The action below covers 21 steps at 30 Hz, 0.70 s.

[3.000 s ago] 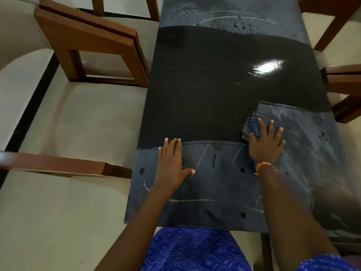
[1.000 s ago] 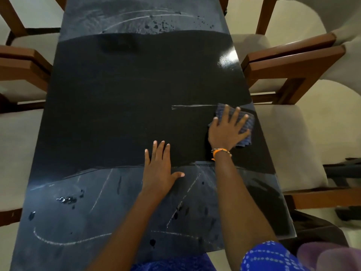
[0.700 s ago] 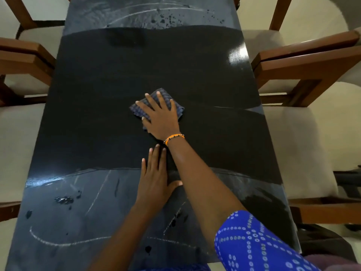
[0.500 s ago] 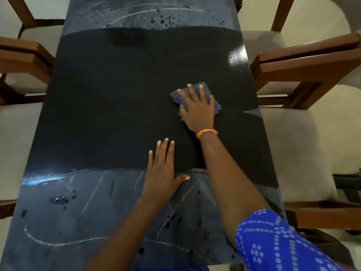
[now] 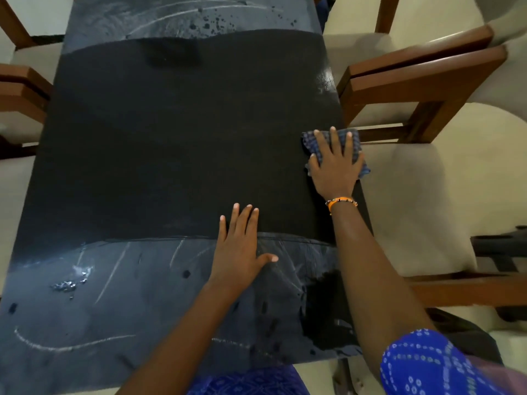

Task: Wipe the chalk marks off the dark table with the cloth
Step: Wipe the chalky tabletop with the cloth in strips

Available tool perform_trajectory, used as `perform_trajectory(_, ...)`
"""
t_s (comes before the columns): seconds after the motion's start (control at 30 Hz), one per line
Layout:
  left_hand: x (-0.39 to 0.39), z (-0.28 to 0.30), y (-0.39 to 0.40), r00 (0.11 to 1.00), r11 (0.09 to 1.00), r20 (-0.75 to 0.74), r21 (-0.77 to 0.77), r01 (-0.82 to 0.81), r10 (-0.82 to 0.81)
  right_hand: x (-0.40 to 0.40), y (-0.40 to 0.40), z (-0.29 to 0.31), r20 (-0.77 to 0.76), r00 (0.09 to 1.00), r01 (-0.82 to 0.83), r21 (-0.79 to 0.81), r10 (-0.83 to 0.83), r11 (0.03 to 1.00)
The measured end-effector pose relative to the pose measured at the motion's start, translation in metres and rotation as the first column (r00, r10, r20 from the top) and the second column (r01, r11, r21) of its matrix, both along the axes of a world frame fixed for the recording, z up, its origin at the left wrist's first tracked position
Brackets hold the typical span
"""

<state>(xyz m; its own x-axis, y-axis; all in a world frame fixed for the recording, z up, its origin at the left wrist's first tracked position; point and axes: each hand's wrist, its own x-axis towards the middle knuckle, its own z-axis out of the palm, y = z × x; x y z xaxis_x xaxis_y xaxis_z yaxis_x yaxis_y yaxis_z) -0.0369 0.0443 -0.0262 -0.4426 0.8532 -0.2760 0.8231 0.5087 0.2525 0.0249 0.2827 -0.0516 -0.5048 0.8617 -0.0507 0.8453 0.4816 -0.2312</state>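
wiping | my right hand [image 5: 335, 166] pressing flat, fingers spread, on cloth [image 5: 357, 155] at table [image 5: 171, 138] right edge | left hand [image 5: 239, 249] flat, bracing on table | chalk marks [image 5: 71, 344] waiting at table near end | keeping even pressure, overlapping strokes

- Right hand [image 5: 335, 163], mid-right of frame, fingers spread flat, arm stretched forward.
- Left hand [image 5: 241, 249], lower centre, palm down, thumb out.

Dim indoor light; faint glare on table [image 5: 325, 81] right edge; wide-angle bending, blurred corners.
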Motion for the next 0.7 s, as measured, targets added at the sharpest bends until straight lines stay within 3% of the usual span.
perform_trajectory(0.3, 0.002, -0.002, 0.005, 0.999, 0.999, 0.009, 0.004, -0.042, 0.042, 0.109, -0.145, 0.002, 0.068, 0.998, 0.0, 0.031, -0.002, 1.0)
perform_trajectory(0.53, 0.011, -0.004, -0.017, 0.997, 0.993, 0.056, 0.104, -0.058, 0.052, 0.118, -0.134, 0.0, 0.065, 0.99, -0.125, 0.041, 0.122, 0.991)
perform_trajectory(0.7, 0.0, -0.011, -0.05, 0.99, 0.983, 0.067, 0.125, -0.13, 0.123, 0.077, -0.144, -0.002, 0.042, 0.998, -0.05, 0.029, 0.049, 0.998)
